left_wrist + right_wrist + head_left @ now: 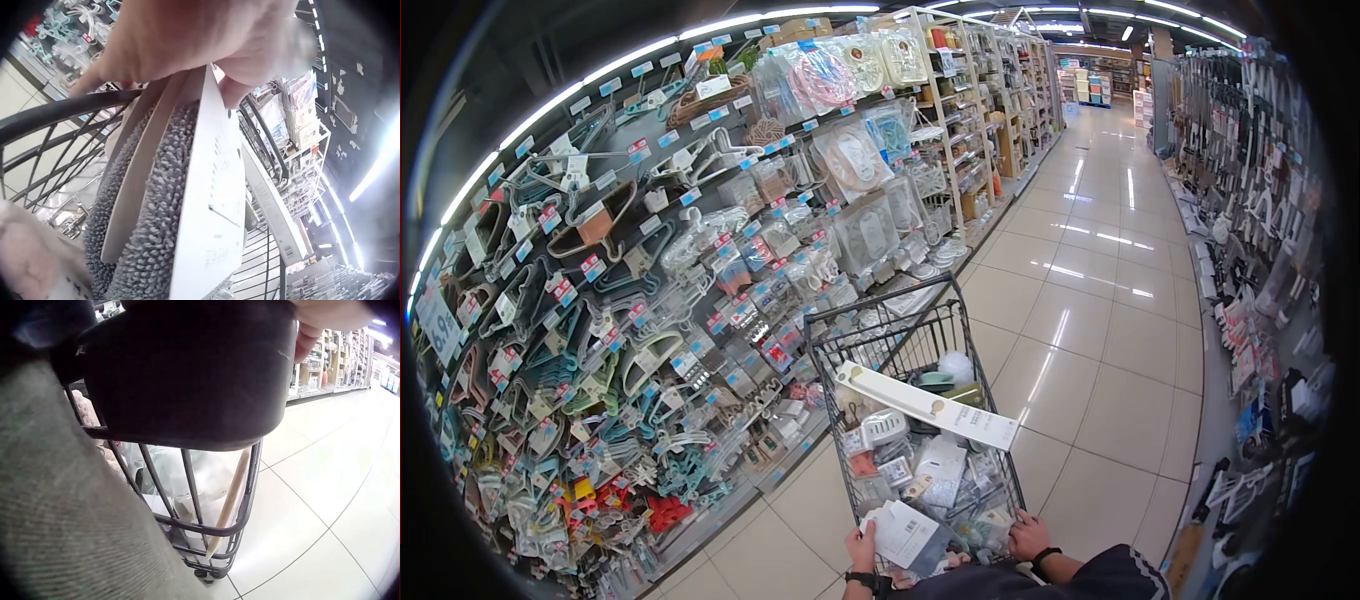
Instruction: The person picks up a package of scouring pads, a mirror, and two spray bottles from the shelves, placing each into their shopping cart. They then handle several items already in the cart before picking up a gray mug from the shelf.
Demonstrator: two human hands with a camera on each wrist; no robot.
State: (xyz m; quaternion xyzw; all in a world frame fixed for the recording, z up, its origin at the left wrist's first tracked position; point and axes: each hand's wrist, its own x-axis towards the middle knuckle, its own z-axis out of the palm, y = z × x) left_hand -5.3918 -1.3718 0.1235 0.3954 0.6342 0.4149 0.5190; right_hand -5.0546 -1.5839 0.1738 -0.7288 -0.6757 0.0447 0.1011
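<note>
A black wire shopping cart [870, 335] full of packaged goods stands in a shop aisle. My left hand [861, 548] grips a grey fluffy item with a white card sleeve [187, 206] at the cart's near rim [56, 109]; the white card [905, 532] shows in the head view. My right hand [1028, 535] grips the cart's dark handle [187, 369] at the right end. A long white box [925, 405] lies slantwise across the top of the load.
A wall display of hangers and clips [600, 330] runs along the left. Racks of hanging goods [1250, 200] line the right. Glossy floor tiles [1090, 290] stretch ahead between them, with more shelves [990, 100] further down.
</note>
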